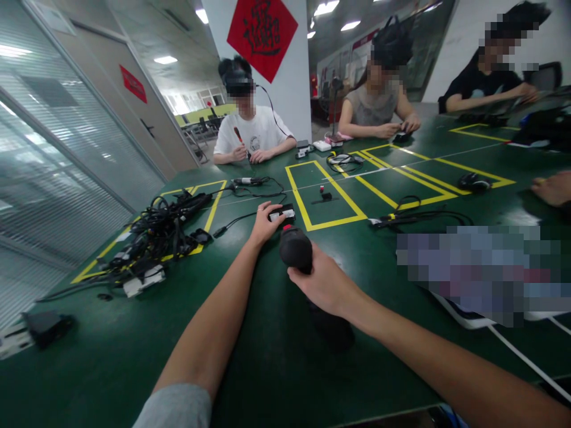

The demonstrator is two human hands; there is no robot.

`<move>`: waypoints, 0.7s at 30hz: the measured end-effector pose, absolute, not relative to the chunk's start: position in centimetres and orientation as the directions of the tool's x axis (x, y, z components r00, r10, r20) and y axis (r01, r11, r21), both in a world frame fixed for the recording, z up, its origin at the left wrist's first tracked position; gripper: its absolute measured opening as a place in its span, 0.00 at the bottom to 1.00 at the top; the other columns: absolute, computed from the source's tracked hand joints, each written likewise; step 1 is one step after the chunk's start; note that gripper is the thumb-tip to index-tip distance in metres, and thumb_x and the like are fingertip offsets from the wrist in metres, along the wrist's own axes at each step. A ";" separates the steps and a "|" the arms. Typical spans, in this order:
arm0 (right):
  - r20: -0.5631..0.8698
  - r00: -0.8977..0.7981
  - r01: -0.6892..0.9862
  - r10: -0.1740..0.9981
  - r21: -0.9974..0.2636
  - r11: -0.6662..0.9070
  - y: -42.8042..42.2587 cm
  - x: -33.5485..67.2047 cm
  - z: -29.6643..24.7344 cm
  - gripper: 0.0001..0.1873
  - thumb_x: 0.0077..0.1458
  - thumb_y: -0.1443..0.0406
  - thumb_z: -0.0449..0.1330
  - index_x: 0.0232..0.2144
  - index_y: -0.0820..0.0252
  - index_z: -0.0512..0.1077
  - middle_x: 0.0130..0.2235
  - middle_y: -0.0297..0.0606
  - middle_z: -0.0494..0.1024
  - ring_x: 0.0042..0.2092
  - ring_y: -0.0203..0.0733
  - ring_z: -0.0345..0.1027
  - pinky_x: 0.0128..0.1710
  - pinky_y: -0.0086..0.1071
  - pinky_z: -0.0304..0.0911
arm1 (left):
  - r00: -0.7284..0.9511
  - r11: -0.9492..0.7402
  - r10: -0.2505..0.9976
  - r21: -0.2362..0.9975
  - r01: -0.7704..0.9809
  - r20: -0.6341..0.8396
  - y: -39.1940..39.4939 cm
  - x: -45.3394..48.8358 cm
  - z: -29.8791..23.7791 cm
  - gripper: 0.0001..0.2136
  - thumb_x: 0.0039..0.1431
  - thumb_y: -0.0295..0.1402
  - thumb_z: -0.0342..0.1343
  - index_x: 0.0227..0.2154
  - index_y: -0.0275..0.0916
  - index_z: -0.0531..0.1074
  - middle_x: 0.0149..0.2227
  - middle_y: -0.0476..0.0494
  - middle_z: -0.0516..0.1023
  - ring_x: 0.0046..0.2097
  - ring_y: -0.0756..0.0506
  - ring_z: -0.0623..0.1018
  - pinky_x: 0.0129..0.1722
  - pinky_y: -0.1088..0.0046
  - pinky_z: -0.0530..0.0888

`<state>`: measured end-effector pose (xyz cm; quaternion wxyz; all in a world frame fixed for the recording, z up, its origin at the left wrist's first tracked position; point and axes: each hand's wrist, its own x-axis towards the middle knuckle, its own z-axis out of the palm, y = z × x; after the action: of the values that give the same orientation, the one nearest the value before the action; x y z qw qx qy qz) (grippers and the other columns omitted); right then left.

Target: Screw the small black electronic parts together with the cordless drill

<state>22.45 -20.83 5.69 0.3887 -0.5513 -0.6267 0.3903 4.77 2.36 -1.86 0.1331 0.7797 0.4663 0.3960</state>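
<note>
Dark green table (250, 362), marked out with yellow tape rectangles, seen from its near edge. Nearest item: rounded black handheld device (295, 249) with a red spot on top, held upright above the table, with a dark lower part or shadow beneath it; contact with the surface impossible to tell. Right hand (323, 286) closed around it, fingers wrapped over its side. Left hand (266, 223) just beside it, fingers spread and partly curled over a small black-and-white box (282, 214). Thin black cable (236, 223) on the table, just left of that box.

Further left, a tangled heap of black cables (165, 232) with white-and-black adapters (143, 280); at the left edge, a black box (47, 329). To the right, a pixelated object (482, 267), a black cable bundle (419, 220) and a black computer mouse (473, 182). Part of another person's hand (551, 189) at the right edge.

Across the table, three seated people: one in a white T-shirt (252, 129), holding a red-and-black item (238, 135); one in a grey sleeveless top (373, 104), hands on a small black item (401, 137); one in a black shirt (479, 89). Beyond them, a red diamond banner (262, 35) on a white pillar, and a glass partition (66, 160) along the left.
</note>
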 end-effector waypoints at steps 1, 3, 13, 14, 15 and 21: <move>0.064 -0.102 0.391 0.993 -0.915 0.099 -20.9 22.4 5.8 0.24 0.53 0.63 0.61 0.53 0.60 0.65 0.39 0.43 0.79 0.39 0.49 0.74 0.36 0.38 0.65 | 0.250 -0.548 0.813 0.544 0.636 0.527 2.2 4.8 -1.9 0.19 0.54 0.41 0.61 0.48 0.41 0.75 0.59 0.37 0.65 0.63 0.39 0.65 0.65 0.56 0.62; 0.078 -0.130 0.418 0.988 -0.900 0.126 -21.1 22.3 6.0 0.24 0.54 0.63 0.61 0.53 0.59 0.65 0.40 0.43 0.79 0.41 0.49 0.74 0.38 0.38 0.65 | 0.286 -0.588 0.772 0.467 0.660 0.568 1.9 4.8 -1.9 0.20 0.53 0.41 0.63 0.49 0.41 0.74 0.59 0.37 0.65 0.62 0.38 0.65 0.64 0.55 0.63; -0.011 -0.164 0.867 0.986 -0.478 0.139 -22.7 21.1 4.8 0.41 0.48 0.61 0.66 0.62 0.67 0.61 0.51 0.57 0.72 0.44 0.59 0.73 0.40 0.43 0.67 | 0.436 -0.663 0.706 0.305 0.684 0.557 1.4 4.3 -1.7 0.20 0.53 0.35 0.63 0.50 0.42 0.72 0.55 0.40 0.70 0.58 0.41 0.70 0.61 0.59 0.68; -0.016 -0.173 0.881 0.985 -0.450 0.147 -22.9 20.9 4.7 0.42 0.48 0.62 0.66 0.64 0.67 0.59 0.52 0.57 0.71 0.45 0.59 0.73 0.41 0.43 0.67 | 0.445 -0.664 0.705 0.296 0.686 0.552 1.4 4.3 -1.7 0.20 0.53 0.35 0.64 0.50 0.42 0.72 0.55 0.40 0.70 0.58 0.40 0.70 0.61 0.59 0.68; -0.021 -0.181 0.889 0.983 -0.431 0.155 -23.0 20.8 4.5 0.43 0.48 0.62 0.67 0.64 0.68 0.59 0.52 0.58 0.71 0.45 0.59 0.73 0.41 0.43 0.67 | 0.451 -0.665 0.705 0.289 0.688 0.548 1.4 4.3 -1.6 0.21 0.53 0.34 0.64 0.50 0.42 0.72 0.55 0.40 0.70 0.58 0.40 0.70 0.61 0.59 0.68; -0.066 -0.307 0.822 0.949 -0.521 0.230 -21.4 22.2 5.3 0.36 0.51 0.47 0.63 0.54 0.68 0.71 0.47 0.55 0.77 0.43 0.57 0.74 0.39 0.41 0.66 | 0.427 -0.644 0.715 0.284 0.710 0.554 1.1 4.5 -1.7 0.19 0.54 0.34 0.63 0.49 0.42 0.72 0.58 0.38 0.67 0.59 0.39 0.70 0.61 0.57 0.68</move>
<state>22.17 -21.42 5.27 0.1337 -0.5731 -0.7727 0.2379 4.48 1.06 -1.69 0.0037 0.8446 0.4217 0.3298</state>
